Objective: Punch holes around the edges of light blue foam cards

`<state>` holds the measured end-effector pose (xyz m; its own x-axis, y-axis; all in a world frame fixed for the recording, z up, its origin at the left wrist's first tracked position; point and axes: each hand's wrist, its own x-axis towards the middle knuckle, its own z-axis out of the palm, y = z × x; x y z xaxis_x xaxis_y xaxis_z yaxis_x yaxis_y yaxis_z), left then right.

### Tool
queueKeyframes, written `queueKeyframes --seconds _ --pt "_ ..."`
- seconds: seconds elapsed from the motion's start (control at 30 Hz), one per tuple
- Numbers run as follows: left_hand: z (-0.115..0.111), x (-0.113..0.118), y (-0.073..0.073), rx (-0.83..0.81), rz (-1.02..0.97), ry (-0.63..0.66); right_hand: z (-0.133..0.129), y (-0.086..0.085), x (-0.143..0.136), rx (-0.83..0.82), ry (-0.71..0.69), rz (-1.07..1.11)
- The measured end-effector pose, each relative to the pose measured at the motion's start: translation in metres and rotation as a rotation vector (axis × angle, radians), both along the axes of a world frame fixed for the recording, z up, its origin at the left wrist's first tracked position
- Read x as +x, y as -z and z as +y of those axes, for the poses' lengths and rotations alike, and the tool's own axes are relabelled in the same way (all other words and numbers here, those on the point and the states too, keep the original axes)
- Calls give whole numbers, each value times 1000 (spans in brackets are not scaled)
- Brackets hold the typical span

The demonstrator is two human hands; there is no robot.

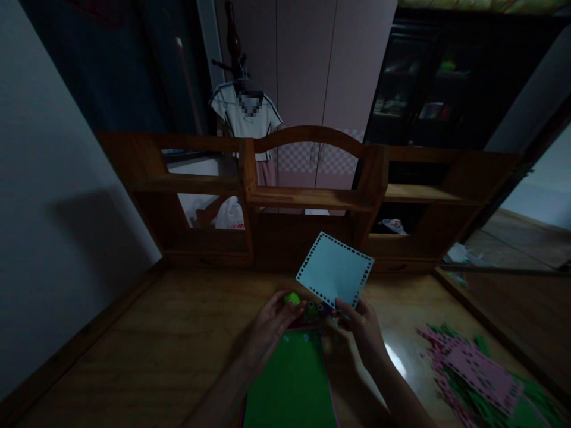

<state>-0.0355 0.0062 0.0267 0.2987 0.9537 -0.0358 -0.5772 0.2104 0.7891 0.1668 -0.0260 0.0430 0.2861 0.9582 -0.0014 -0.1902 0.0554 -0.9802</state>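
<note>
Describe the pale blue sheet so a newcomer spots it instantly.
Find the brown wooden shelf unit across the view. Before its lower centre, the right hand grips a flat, four-cornered pale blue sheet by its near edge. Small holes line its border; its colour sets it apart from the bright green rectangular panel below and the pink, dark-spotted sheet at lower right.

Two bare forearms extend from the near edge toward the middle of the scene. The left forearm (pixel 229 374) runs far and to the right; the right forearm (pixel 395 380) runs far and to the left. The left hand (pixel 270 321) is curled in a closed grip. The right hand (pixel 362 324) is bent in a pinch. Both hands lie about equally far, side by side and apart.
</note>
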Motion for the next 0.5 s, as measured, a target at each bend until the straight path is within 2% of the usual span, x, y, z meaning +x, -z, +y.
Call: queueKeyframes --seconds 0.1,0.27,0.4,0.5 --pt "-2 0 -3 5 20 59 -2 -4 -4 26 18 -128" --pt "-3 2 -3 33 54 88 -5 -11 -12 57 -10 -217" --pt "-2 3 0 44 51 72 -6 -9 -10 24 -22 -175" --pt "-3 3 -3 41 68 59 -3 -1 -5 -21 -13 -86"
